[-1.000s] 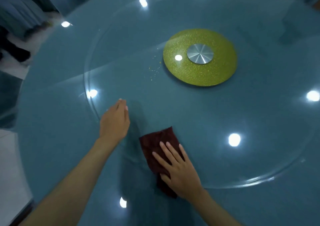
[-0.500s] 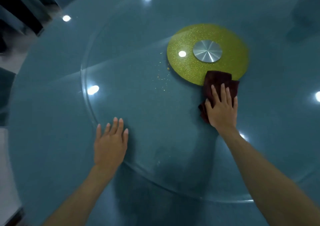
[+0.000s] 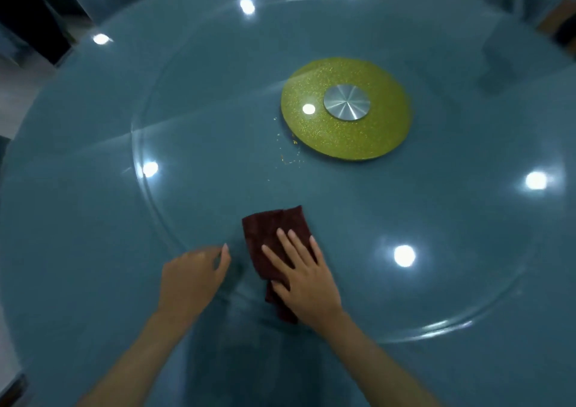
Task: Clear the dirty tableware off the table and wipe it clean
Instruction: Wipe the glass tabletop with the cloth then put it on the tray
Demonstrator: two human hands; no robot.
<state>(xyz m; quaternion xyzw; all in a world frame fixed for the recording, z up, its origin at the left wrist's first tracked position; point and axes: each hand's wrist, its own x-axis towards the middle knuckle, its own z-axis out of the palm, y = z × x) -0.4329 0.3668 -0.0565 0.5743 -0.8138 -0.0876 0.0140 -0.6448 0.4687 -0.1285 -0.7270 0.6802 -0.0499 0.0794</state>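
Hands: the right hand [image 3: 307, 279] lies flat with its fingers straight, pressing down on the cloth without gripping it. The left hand [image 3: 193, 279] is turned on its edge with its fingers loosely curved. Its fingertips touch the glass just left of the cloth, and it holds nothing that I can see.
Cloth: a dark maroon wiping cloth [image 3: 274, 229], folded, lies under the right palm on the near part of the glass turntable [image 3: 140, 188], close to its rim.
Desk: the round blue-grey desk [image 3: 78, 219] carries the turntable and mirrors the ceiling lights.
Crumbs: yellowish crumbs [image 3: 288, 159] lie scattered on the glass just beside the near left edge of the disc.
Disc: the glittery yellow-green centre disc [image 3: 374, 135] with its metal hub [image 3: 346, 102] sits well beyond the cloth.
Change: half a second ago the cloth was up against the disc. Now it is back by the near rim, and the left hand, which was flat then, has curled.
Meaning: one pull stroke is probably done. The clearing looks finished and the wiping is under way. The crumbs lie off that lane, so the next pass should run further left.
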